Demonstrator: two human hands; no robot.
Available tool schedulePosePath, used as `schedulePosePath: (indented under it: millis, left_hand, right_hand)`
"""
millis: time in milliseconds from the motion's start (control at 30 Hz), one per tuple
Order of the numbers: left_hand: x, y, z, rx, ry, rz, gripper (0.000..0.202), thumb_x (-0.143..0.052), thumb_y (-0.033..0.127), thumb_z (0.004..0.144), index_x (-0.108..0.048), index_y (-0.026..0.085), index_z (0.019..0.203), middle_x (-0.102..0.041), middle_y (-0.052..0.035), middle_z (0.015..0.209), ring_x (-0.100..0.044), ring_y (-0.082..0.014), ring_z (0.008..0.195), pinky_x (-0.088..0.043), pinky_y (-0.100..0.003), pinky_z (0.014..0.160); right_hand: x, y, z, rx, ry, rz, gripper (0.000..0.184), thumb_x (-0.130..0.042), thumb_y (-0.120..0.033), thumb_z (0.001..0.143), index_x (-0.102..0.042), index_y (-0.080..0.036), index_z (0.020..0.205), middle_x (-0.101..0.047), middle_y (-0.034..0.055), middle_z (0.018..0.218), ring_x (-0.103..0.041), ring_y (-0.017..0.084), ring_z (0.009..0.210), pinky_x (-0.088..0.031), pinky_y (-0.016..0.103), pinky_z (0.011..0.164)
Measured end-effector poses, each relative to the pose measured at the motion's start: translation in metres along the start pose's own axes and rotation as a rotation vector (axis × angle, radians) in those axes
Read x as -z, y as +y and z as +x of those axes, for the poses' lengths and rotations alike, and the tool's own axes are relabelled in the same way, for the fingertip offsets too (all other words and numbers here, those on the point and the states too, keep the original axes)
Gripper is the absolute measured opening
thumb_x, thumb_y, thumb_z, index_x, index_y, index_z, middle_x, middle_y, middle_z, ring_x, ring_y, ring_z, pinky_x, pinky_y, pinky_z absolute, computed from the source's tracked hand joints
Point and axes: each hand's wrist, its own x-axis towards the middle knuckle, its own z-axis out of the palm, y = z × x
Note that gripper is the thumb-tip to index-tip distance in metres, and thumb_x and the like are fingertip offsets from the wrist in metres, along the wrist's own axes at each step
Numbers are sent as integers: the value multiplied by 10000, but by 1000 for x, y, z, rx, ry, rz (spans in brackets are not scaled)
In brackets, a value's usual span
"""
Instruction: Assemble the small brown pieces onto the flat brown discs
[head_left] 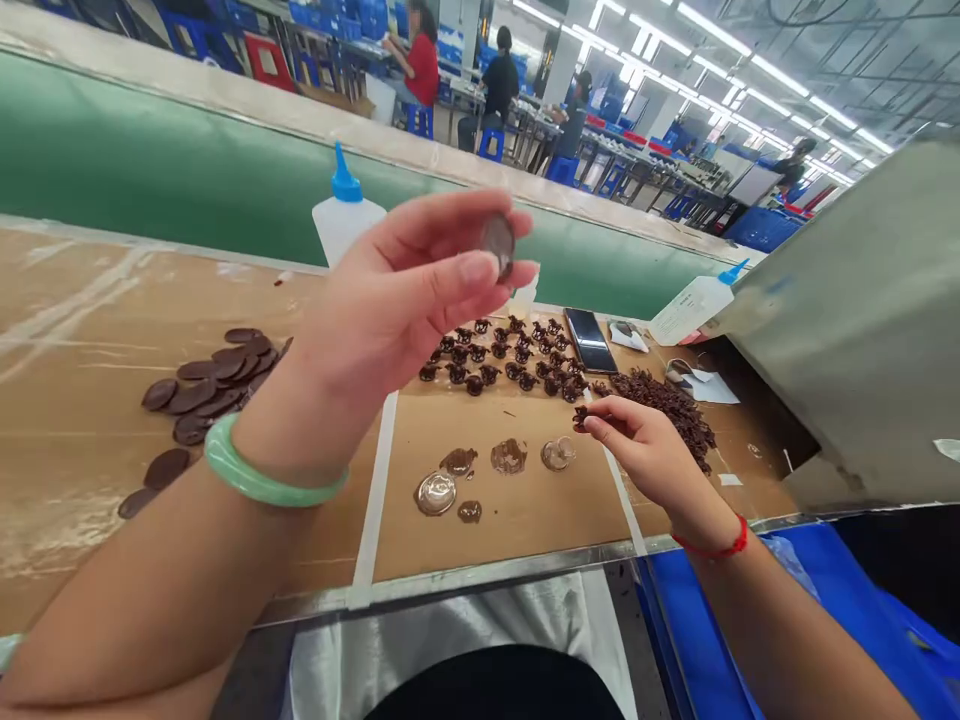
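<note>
Raised above the bench, my left hand pinches a dark brown oval disc between thumb and fingers. Lower and to the right, my right hand is closed on a small dark brown figurine piece, its exact shape too small to make out. Rows of small brown figurines on round bases stand behind my hands. A heap of loose brown pieces lies beyond my right hand. Flat brown oval discs are piled left of my left forearm. Glossy puddles of clear liquid lie on the board between my arms.
A white bottle with blue nozzle stands behind my left hand; another bottle leans at the right. A phone lies near the figurines. A grey metal housing borders the right side. Several people sit at far benches beyond the green belt.
</note>
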Motion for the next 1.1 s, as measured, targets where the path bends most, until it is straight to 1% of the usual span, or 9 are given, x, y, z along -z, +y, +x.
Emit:
schedulePosePath:
  millis: [167, 433, 533, 667, 800, 867, 967, 1067, 1100]
  left_hand:
    - [-2, 3, -4, -20, 16, 46, 245, -595, 65, 875, -687, 158, 1082, -713, 28, 1047, -714, -94, 908, -562, -120, 762]
    - [-8, 10, -9, -27, -4, 63, 297, -564, 113, 931, -587, 117, 1227, -686, 0, 1137, -676, -87, 1010, -542, -127, 880]
    - [-8, 14, -9, -43, -24, 45, 294, -539, 103, 938, -555, 90, 1231, -678, 13, 1076, -677, -91, 1023, -542, -98, 846]
    - [-7, 17, -10, -53, -33, 30, 245, -538, 125, 910, -580, 88, 1149, -670, 41, 1021, -663, -141, 1108, -540, -110, 847]
    - [-7, 17, -12, -72, -48, 37, 222, -546, 150, 881, -591, 80, 1087, -674, 52, 986, -643, -172, 1152, -531, -115, 849]
    - [-8, 17, -12, -62, -49, 60, 263, -432, 178, 913, -599, 74, 1089, -669, 74, 961, -634, -164, 1156, -523, -124, 850]
    - [-12, 19, -11, -53, -2, 51, 497, -183, 176, 928, -640, 54, 1078, -673, 80, 913, -607, -172, 1167, -503, -161, 847]
    - [-14, 22, -10, -49, 20, 5, 559, -164, 166, 916, -676, 63, 1115, -670, 80, 864, -556, -193, 1195, -466, -183, 829]
    - [-14, 22, -11, 18, 102, 15, 557, -182, 188, 918, -695, 104, 1120, -662, 93, 868, -548, -200, 1191, -454, -185, 799]
  right_hand:
    - [-8, 14, -8, -152, -37, 63, 303, -629, -455, 854, -677, -160, 896, -716, 74, 854, -658, 245, 805, -480, 358, 752]
    - [-7, 14, -10, -181, -94, 36, 280, -628, -435, 861, -701, -169, 909, -719, 69, 875, -662, 250, 826, -496, 374, 769]
    - [-5, 8, -11, -75, -10, -94, 228, -630, -394, 868, -709, -182, 896, -714, 62, 880, -656, 252, 839, -488, 381, 780]
    - [-15, -17, -13, 222, 99, -200, 117, -635, -274, 890, -716, -190, 897, -679, 69, 974, -624, 232, 933, -465, 355, 834]
    - [-46, -48, -11, 273, -74, -90, 107, -613, -223, 916, -716, -195, 917, -669, 38, 874, -606, 195, 835, -454, 315, 745]
    - [-64, -59, -10, 211, -166, -33, 114, -612, -240, 916, -711, -186, 899, -671, 27, 825, -601, 185, 770, -442, 304, 691]
    - [-84, -69, -7, 71, -277, 39, 133, -601, -261, 916, -701, -175, 901, -683, 10, 791, -596, 161, 687, -426, 279, 623]
    - [-91, -76, -7, 12, -349, 53, 150, -597, -269, 911, -691, -171, 847, -688, 4, 768, -598, 152, 667, -421, 263, 605]
    - [-91, -77, -7, 6, -354, 48, 157, -595, -274, 911, -689, -171, 838, -690, 6, 768, -601, 155, 671, -424, 263, 609]
